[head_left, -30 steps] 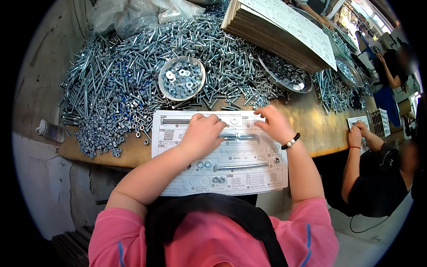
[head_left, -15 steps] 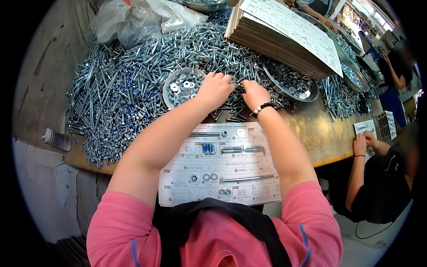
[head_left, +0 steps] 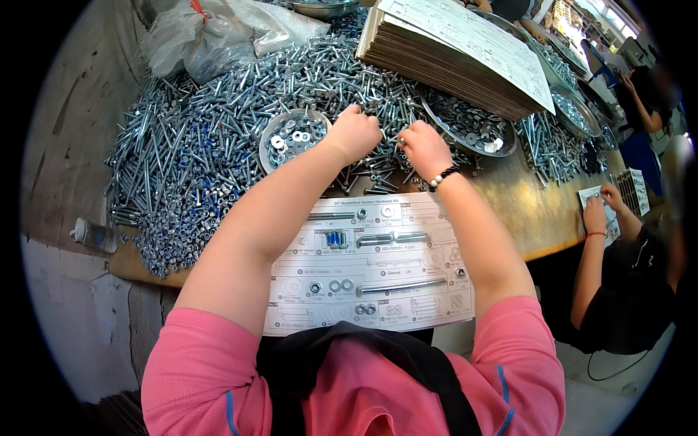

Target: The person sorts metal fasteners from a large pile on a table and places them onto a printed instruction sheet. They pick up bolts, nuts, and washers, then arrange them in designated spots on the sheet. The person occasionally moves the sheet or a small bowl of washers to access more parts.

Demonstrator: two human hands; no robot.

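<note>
Above the bolt heap (head_left: pixel 218 131), my left hand (head_left: pixel 354 136) is closed, fingertips pinched together. A small metal bit shows at its fingertips, too small to name. To its right, my right hand (head_left: pixel 425 150), wearing a beaded bracelet (head_left: pixel 443 176), is also closed in a pinch on something small that I cannot make out. The two hands are apart. A round bowl of washers (head_left: pixel 294 138) stands beside my left wrist. Below my hands lies a printed card (head_left: pixel 407 305) with several bolts, nuts and washers on its pictured spaces.
A tall stack of cards (head_left: pixel 465 58) stands on the heap at the back. Beside it is a metal bowl of dark washers (head_left: pixel 465 120). Loose nuts (head_left: pixel 178 240) pile at the left table edge. A plastic bag (head_left: pixel 196 43) lies far left. A co-worker's hands (head_left: pixel 596 211) hold a card at right.
My hands have drawn slightly apart, the right one lower and to the right. The whole view has shifted a little. A nut on the card's right side now shows beside my right arm.
</note>
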